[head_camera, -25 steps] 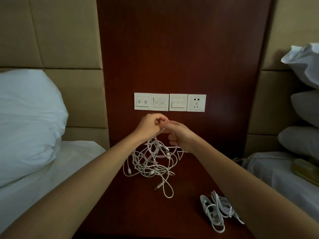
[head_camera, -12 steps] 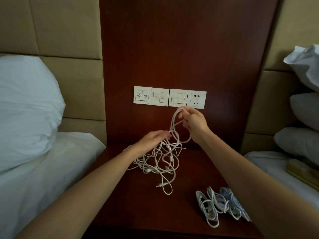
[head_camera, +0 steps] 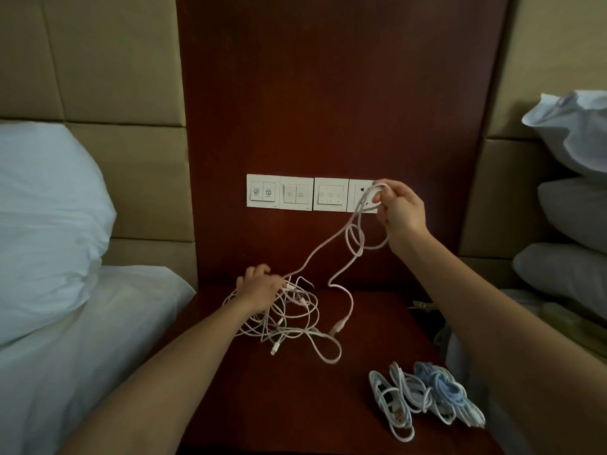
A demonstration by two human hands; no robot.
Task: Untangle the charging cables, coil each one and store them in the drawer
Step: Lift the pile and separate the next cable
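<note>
White cable tangle [head_camera: 289, 320]: left hand [head_camera: 261, 287] grips | right hand [head_camera: 402, 211] pinches raised strand [head_camera: 331, 244] | coiled cables [head_camera: 423, 399] nearby

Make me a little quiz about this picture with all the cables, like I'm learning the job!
1. True or false: the right hand holds a white cable up in front of the wall switch panel.
2. Where do the coiled cables lie? A) on the pillow B) on the nightstand, near its front right C) on the bed
3. Which hand sits on the tangled cables?
Key: 1 true; 2 B; 3 the left hand.
</note>
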